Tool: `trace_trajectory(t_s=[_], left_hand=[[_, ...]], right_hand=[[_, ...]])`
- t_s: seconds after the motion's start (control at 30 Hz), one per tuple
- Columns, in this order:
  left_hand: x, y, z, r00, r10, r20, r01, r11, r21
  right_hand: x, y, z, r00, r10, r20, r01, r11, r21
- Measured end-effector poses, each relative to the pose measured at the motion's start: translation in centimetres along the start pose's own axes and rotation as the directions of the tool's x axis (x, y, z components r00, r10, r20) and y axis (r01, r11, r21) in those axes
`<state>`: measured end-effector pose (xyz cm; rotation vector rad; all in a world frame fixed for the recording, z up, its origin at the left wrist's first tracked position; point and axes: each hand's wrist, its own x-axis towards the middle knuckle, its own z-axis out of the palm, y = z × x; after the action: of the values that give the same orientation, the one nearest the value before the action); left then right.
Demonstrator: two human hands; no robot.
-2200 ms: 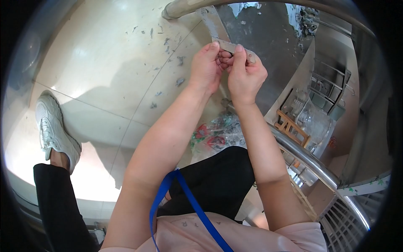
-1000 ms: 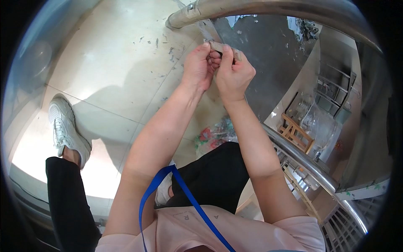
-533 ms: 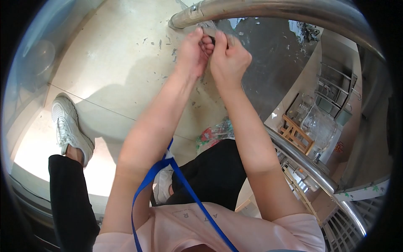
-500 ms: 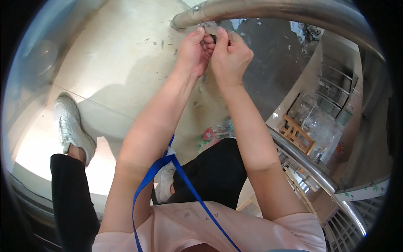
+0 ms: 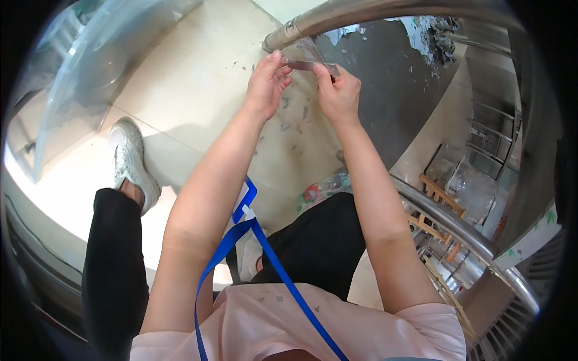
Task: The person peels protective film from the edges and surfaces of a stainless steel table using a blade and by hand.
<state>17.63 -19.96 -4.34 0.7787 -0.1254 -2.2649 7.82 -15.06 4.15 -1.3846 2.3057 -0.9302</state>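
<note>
A thin, flat strip, dark and shiny like a scraper blade (image 5: 304,65), spans the gap between my hands. My right hand (image 5: 339,99) is closed on its right end, thumb on top. At its left end, the thumb and fingertips of my left hand (image 5: 265,87) are pinched, with the other fingers loosely curled. Just beyond both hands runs a thick metal tube (image 5: 313,27). A dark grey surface (image 5: 385,90) lies to the right of my hands, with ragged pale patches (image 5: 421,36) at its far edge.
Small grey scraps (image 5: 285,126) are scattered on the pale tiled floor (image 5: 198,78). A clear plastic-looking panel (image 5: 66,78) stands at left. Metal rails (image 5: 445,216), a wooden frame (image 5: 442,195) and a metal rack (image 5: 490,138) are at right. A blue strap (image 5: 271,259) hangs before my chest.
My hands have moved apart and slightly lower in view, exposing more of the strip. My left fingers have loosened. The whole view has shifted, showing more of the clear panel.
</note>
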Motion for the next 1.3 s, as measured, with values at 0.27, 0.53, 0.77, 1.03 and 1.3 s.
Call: trace_trajectory(t_s=[0.27, 0.53, 0.77, 1.03, 1.3], left_hand=[[-5.0, 1.4, 1.1, 0.957, -0.198, 0.211, 0.179, 0.978, 0.108], [-0.9, 1.7, 3.9, 0.963, -0.003, -0.271, 0.092, 0.944, 0.316], [3.7, 8.3, 13.6, 0.632, 0.652, 0.419, -0.715, 0.282, 0.640], [6.2, 12.4, 16.7, 0.867, -0.125, 0.483, -0.292, 0.657, 0.695], [1.3, 3.5, 2.9, 0.954, -0.290, -0.078, 0.246, 0.603, 0.759]], right_hand=[[-2.2, -1.9, -4.5, 0.968, 0.040, 0.249, -0.074, 0.989, 0.127], [-2.7, -2.2, -14.6, 0.983, 0.147, 0.106, -0.149, 0.989, 0.007], [1.9, -4.2, -26.6, 0.991, -0.128, 0.038, 0.132, 0.896, -0.424], [-4.4, 2.3, -13.9, 0.982, 0.117, 0.152, -0.140, 0.978, 0.153], [-9.8, 2.5, -6.2, 0.948, 0.155, 0.280, -0.167, 0.986, 0.020]])
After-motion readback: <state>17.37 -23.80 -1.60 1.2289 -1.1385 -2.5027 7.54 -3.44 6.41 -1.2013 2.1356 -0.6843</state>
